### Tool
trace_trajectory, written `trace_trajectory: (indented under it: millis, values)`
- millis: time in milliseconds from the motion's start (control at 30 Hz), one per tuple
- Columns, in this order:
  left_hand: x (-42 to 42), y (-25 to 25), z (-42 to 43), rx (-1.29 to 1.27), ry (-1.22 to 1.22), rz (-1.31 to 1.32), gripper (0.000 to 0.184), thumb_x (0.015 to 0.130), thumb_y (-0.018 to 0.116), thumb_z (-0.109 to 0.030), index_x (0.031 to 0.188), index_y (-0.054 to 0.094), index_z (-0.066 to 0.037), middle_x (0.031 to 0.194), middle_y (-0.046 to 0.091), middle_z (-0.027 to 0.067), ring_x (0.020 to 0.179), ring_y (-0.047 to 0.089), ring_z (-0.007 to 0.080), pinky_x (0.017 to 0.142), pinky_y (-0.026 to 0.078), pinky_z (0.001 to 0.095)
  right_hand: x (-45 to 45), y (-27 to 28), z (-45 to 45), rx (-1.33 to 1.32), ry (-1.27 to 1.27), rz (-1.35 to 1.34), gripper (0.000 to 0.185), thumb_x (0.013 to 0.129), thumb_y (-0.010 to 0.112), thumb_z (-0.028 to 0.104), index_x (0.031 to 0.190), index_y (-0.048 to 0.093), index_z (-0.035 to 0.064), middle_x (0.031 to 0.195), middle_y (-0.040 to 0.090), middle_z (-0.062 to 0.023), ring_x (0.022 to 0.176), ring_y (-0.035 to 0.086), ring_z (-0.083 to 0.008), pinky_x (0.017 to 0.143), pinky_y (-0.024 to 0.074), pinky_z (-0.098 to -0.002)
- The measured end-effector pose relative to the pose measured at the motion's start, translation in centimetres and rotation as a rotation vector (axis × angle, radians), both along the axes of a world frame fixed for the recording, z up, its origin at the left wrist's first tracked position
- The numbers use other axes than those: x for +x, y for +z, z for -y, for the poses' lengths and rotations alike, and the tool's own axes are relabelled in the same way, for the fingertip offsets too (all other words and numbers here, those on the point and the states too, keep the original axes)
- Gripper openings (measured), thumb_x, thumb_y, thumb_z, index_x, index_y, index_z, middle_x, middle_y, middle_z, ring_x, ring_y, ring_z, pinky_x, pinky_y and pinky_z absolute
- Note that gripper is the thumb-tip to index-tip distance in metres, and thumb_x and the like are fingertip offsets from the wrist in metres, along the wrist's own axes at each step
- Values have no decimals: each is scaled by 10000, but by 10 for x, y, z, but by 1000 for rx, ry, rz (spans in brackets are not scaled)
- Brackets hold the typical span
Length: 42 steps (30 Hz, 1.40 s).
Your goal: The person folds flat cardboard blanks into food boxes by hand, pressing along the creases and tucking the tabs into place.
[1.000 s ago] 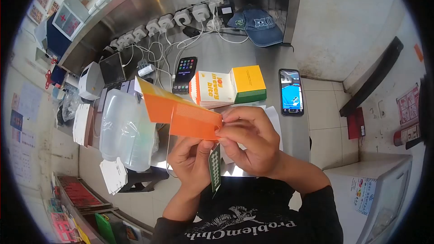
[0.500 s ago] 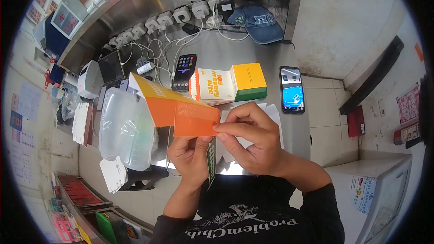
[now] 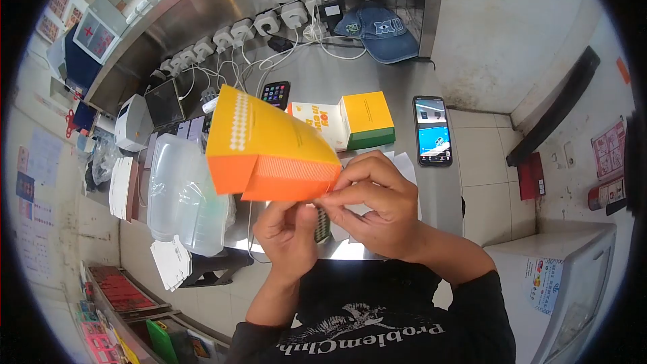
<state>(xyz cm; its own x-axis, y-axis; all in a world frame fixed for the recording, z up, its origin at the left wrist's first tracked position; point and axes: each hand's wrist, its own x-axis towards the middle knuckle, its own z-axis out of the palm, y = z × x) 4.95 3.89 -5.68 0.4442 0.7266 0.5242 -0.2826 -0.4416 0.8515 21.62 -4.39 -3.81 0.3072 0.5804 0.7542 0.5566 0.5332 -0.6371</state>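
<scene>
A yellow and orange cardboard food carton (image 3: 276, 131) is held up over the table, tilted, with its orange side facing me. My right hand (image 3: 377, 205) pinches the carton's lower right corner between thumb and fingers. Below the lower edge, my left hand (image 3: 290, 232) is closed around the carton, its fingertips partly hidden. A green patterned panel (image 3: 322, 226) shows between the two hands. Behind my right hand, a stack of flat printed cartons (image 3: 367, 121) in yellow, white and green lies on the table. White sheets (image 3: 406, 168) are partly covered by my right hand.
A clear plastic container (image 3: 185, 195) stands left of my hands. Two phones lie on the steel table, one at the back (image 3: 275, 94) and one at the right (image 3: 432, 131). Tangled chargers (image 3: 242, 32) and a blue cap (image 3: 381, 30) are along the back.
The carton has tipped and risen, so more of its yellow face shows and it covers more of the stack and back phone. Both hands stay close to its lower edge.
</scene>
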Motion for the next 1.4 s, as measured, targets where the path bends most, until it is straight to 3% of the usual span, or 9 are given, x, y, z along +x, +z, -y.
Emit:
trace_trajectory:
  millis: [200,233,400,533,633,1000,1100,1167,1400]
  values:
    - [-3,22,11,-7,51,89,747,1101,657,-117,1713,235,-48,1524,629,200,1397,633,303,1173,489,433,0,2,-10,183,-210,226,515,761,922,-23,1194,668,92,1453,677,-257,1139,727,-382,825,642,-400]
    - [-8,16,-1,149,159,52,732,1120,645,-310,1714,281,-84,1624,526,206,1460,581,342,1207,489,501,0,1,-7,212,-172,287,463,785,905,-9,1162,659,98,1434,693,-255,1163,717,-385,831,644,-408]
    - [-21,53,-9,230,492,69,409,1170,550,-402,1213,555,5,1280,587,135,1089,648,232,979,541,355,-5,-4,-3,323,-163,434,303,911,833,114,1142,639,146,1399,734,-214,1155,720,-351,869,632,-398]
    - [-19,32,-7,300,247,110,350,1157,624,-318,1309,590,-4,1376,681,214,1232,701,252,1000,624,405,-5,-7,0,330,-348,472,332,932,832,165,1212,655,161,1408,733,-166,1075,728,-285,798,609,-347]
    - [-8,31,8,311,308,107,329,1162,628,-277,1291,599,23,1275,737,207,1037,744,231,940,614,378,3,-8,2,361,-325,481,360,918,836,132,1240,675,137,1370,735,-150,1018,736,-281,737,598,-313]
    - [14,25,19,654,370,-199,310,1070,773,-244,1226,730,21,1191,771,152,1101,738,237,1057,557,406,-4,6,9,386,-153,104,170,957,802,93,1095,738,17,1130,737,-141,874,757,-255,707,636,-356]
    - [15,20,20,534,300,-205,283,1080,777,-244,1189,729,13,1183,772,157,1060,744,226,1029,572,390,2,11,9,361,-114,84,167,948,806,87,1075,752,-6,1102,735,-132,881,760,-263,714,640,-347]
    - [12,15,21,224,240,-18,258,1106,742,-231,1156,703,19,1156,771,163,1010,743,206,986,592,364,5,11,8,374,-101,107,180,927,820,77,1073,759,-10,1088,736,-127,885,762,-264,718,641,-339]
    - [11,12,6,168,201,158,221,1047,817,-177,1094,715,13,1084,803,165,1013,750,221,953,590,369,4,6,8,312,-113,179,275,804,886,14,1057,778,-8,1053,732,-102,886,762,-273,732,645,-341]
